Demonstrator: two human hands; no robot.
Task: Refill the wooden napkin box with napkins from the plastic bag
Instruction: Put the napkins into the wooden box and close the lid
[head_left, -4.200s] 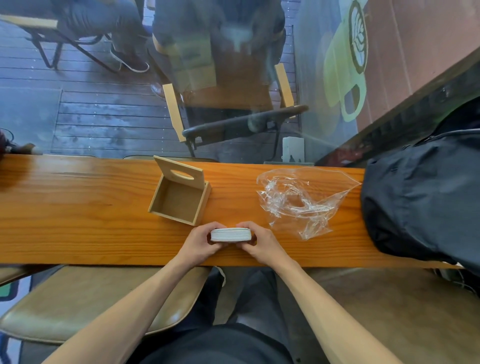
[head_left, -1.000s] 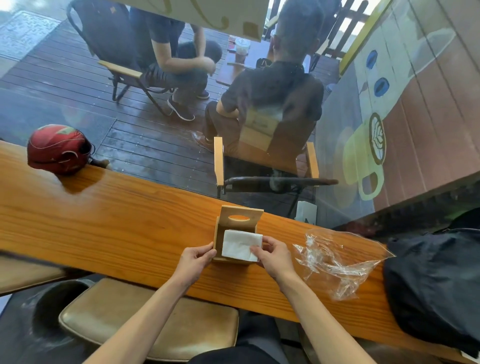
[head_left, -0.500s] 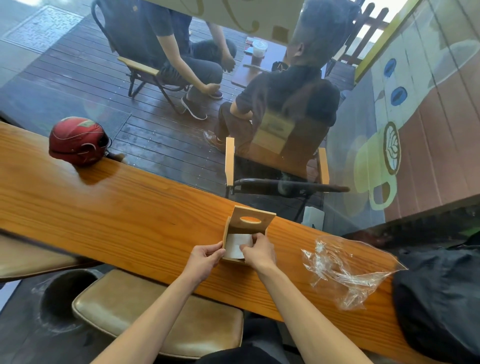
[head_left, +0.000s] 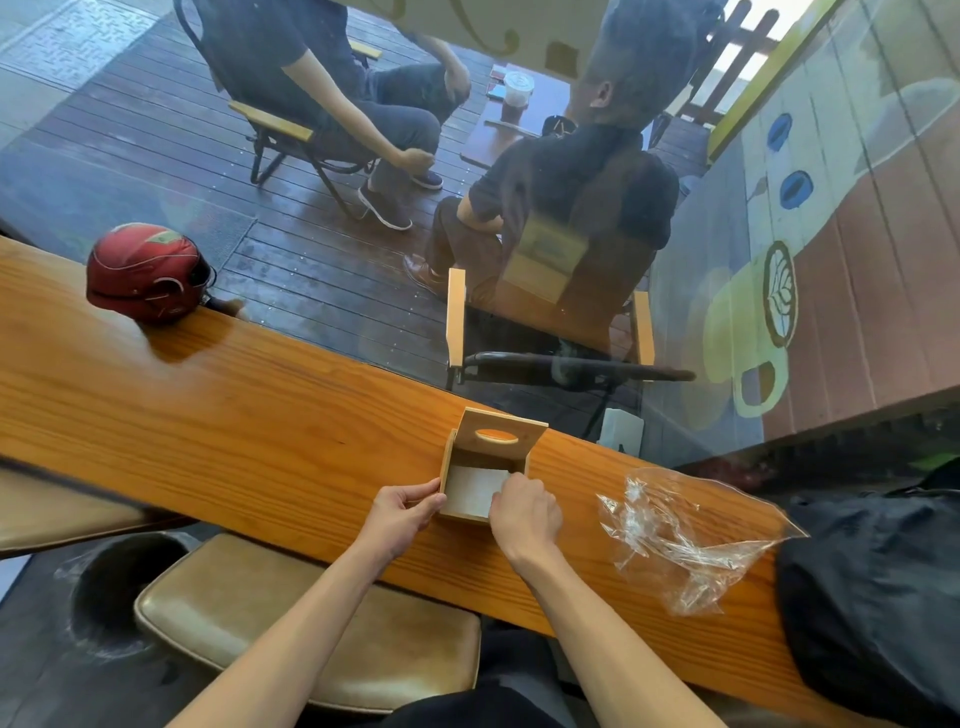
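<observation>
The wooden napkin box (head_left: 488, 441) stands on the wooden counter (head_left: 234, 415) with its lid, which has an oval slot, tipped up at the back. White napkins (head_left: 475, 488) lie flat inside the box. My left hand (head_left: 402, 514) grips the box's front left corner. My right hand (head_left: 524, 514) rests at the box's front right edge, fingertips on the napkins. The clear plastic bag (head_left: 680, 540) lies crumpled and flat on the counter to the right, apart from both hands.
A red helmet (head_left: 145, 273) sits at the counter's far left edge. A black backpack (head_left: 872, 587) lies at the right end, touching the bag. A glass pane runs along the counter's far side; two people sit outside. A tan stool (head_left: 291, 618) stands below.
The napkin stack went from my hands into the box and now lies flat inside. My left hand closed on the box's corner. The camera view shifted.
</observation>
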